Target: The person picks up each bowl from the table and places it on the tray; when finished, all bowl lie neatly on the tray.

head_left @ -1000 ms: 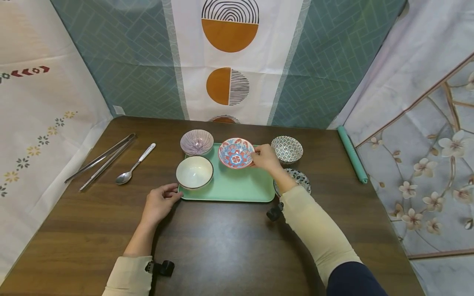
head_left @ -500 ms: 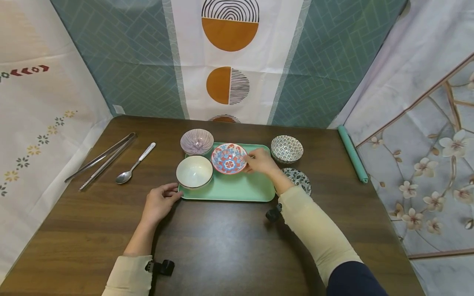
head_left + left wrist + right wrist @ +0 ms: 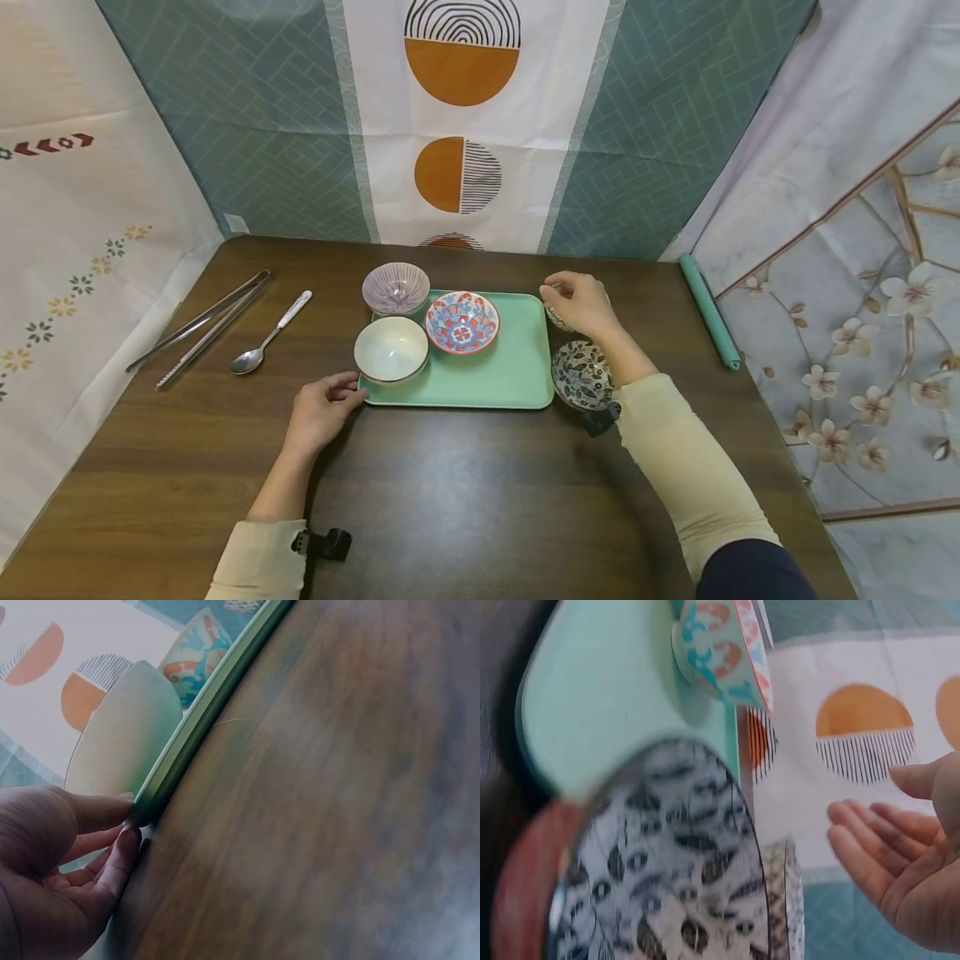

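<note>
My left hand [image 3: 321, 412] pinches the front left corner of the light green tray [image 3: 517, 367]; in the left wrist view its thumb and fingertips close on the tray's rim [image 3: 202, 712]. On the tray sit a plain cream bowl [image 3: 392, 350], a purple striped bowl [image 3: 396, 287] behind it and a red and blue patterned bowl [image 3: 462, 323]. My right hand [image 3: 581, 304] hovers over a small checked bowl [image 3: 558, 320], hiding most of it. In the right wrist view its thumb and fingers stand apart, holding nothing. A black-and-white leaf-patterned bowl [image 3: 582, 375] stands beside the tray, below my right hand.
Metal tongs [image 3: 202, 329] and a spoon [image 3: 270, 335] lie on the brown wooden table [image 3: 465, 500] at the left. A rolled green cylinder [image 3: 708, 312] lies along the right edge. Cloth-covered walls enclose the back and sides.
My right hand has set the red and blue bowl down on the tray, let go and moved right to the checked bowl. My left hand stays at the tray corner.
</note>
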Motion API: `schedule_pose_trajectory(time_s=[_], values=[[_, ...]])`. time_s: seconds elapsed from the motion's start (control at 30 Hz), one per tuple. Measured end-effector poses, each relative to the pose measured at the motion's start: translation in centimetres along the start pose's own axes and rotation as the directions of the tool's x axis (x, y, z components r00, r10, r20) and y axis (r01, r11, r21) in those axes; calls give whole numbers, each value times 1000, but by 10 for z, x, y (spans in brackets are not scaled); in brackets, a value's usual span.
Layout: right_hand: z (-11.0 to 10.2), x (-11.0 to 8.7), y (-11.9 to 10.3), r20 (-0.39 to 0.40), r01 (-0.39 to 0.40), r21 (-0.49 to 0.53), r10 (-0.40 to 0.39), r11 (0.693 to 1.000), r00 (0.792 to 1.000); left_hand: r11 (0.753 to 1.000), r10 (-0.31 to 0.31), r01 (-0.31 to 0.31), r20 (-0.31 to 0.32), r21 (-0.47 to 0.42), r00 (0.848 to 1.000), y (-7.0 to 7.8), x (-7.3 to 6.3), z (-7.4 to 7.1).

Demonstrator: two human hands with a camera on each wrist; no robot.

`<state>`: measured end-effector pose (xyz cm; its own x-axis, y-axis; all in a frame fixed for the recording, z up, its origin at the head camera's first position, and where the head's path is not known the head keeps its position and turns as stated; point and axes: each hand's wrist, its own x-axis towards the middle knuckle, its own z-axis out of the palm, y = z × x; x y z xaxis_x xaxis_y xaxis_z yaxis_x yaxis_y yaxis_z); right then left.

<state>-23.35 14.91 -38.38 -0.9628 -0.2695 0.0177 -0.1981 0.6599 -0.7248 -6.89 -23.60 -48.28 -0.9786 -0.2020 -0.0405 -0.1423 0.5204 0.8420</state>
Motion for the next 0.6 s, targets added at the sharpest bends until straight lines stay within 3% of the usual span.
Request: schedule_pose_trajectory(time_s=[0.13,0.3,0.6], values=[[-12,-2,16,-107,33,34,-29,999,994,1000,-9,9,-1,5,1000,1,0,0],[-24,-6,37,-185,36,65,-23,997,983,1000,8,-8,-2,13,1000,3,-1,-1],[-37,-7,67,-336,18,-8,-20,1000,942,999,47,-46,-73,17,996,3,2,1]])
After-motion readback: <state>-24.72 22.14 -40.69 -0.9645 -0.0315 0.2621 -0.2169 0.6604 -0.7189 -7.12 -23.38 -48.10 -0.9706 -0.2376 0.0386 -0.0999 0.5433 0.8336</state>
